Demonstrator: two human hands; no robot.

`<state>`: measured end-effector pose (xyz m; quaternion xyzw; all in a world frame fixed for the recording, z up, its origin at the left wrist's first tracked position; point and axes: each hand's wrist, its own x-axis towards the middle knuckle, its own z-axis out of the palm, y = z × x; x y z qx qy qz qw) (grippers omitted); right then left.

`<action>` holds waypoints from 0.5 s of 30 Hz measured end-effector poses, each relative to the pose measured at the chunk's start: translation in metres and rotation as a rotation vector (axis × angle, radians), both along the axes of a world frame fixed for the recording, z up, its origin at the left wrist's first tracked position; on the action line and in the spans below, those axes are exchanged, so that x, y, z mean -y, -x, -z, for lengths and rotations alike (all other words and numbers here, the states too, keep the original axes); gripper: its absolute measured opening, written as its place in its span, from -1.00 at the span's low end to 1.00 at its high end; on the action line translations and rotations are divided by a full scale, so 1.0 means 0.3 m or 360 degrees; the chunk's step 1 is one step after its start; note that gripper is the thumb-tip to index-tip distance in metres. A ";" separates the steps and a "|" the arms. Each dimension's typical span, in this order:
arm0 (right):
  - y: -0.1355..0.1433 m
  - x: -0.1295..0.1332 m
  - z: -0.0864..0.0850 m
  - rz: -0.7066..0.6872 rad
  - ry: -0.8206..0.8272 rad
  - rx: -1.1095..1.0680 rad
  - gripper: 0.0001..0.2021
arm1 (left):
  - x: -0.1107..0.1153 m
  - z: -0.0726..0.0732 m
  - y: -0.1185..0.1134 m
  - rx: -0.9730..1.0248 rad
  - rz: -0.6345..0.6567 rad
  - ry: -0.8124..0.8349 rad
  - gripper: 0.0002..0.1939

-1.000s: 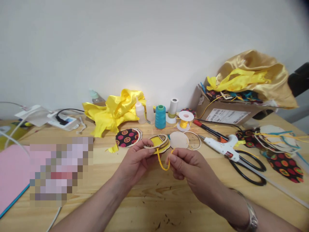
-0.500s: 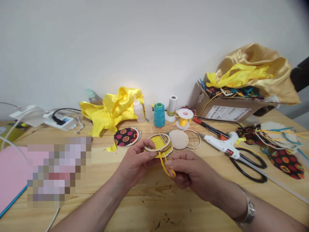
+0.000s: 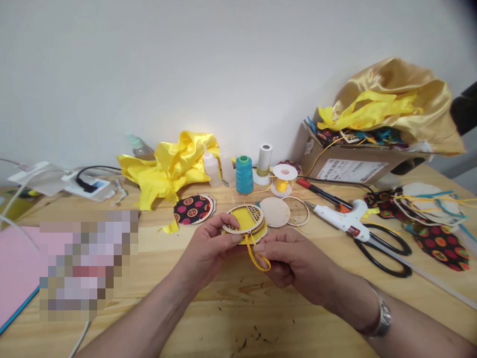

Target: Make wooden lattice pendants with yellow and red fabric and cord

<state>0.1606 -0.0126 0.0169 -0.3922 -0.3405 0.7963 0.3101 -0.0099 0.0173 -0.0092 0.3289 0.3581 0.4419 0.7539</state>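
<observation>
My left hand (image 3: 214, 243) pinches the left edge of a round wooden ornament (image 3: 244, 220) with a cut-out lattice and a yellow cloth face. Layers show beneath its front ring. From its lower edge hangs a braided yellow cord (image 3: 252, 254) that curls into a loop. My right hand (image 3: 286, 256) is closed beside the loop, thumb and forefinger pinching the yellow cord. Just behind the ornament lie a plain wooden disc (image 3: 275, 212) and a thin wooden ring (image 3: 301, 211). A dark patterned disc (image 3: 192, 209) rests to the left.
At the right are a white glue gun (image 3: 343, 217), black-handled scissors (image 3: 383, 248) and a cardboard box (image 3: 346, 161) heaped with cloth. Along the wall stand a teal thread cone (image 3: 244, 175), a yellow thread spool (image 3: 284, 180) and yellow satin (image 3: 167, 169). A pink sheet (image 3: 22, 268) lies left.
The view has shifted slightly. Both hands keep nearly the same hold on the ornament and cord, and the cord's loop shows a little wider.
</observation>
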 end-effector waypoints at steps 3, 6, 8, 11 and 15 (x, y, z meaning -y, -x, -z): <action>-0.001 -0.001 0.002 0.0012 -0.0013 0.0001 -0.73 | 0.001 -0.002 -0.001 0.0002 0.0000 -0.0018 -0.79; -0.004 -0.002 0.006 0.0003 -0.0040 -0.0001 -0.72 | 0.001 -0.005 -0.003 -0.0017 -0.0003 -0.0023 -0.78; -0.006 -0.002 0.007 -0.0008 -0.0041 0.0016 -0.71 | 0.002 -0.007 -0.004 -0.0035 -0.0016 -0.0029 -0.78; -0.008 -0.003 0.008 -0.0011 -0.0051 0.0044 -0.71 | 0.002 -0.008 -0.006 -0.0072 -0.0031 -0.0038 -0.78; -0.009 -0.007 0.006 -0.0014 -0.0060 0.0091 -0.71 | 0.001 -0.007 -0.007 -0.0093 -0.0043 -0.0049 -0.78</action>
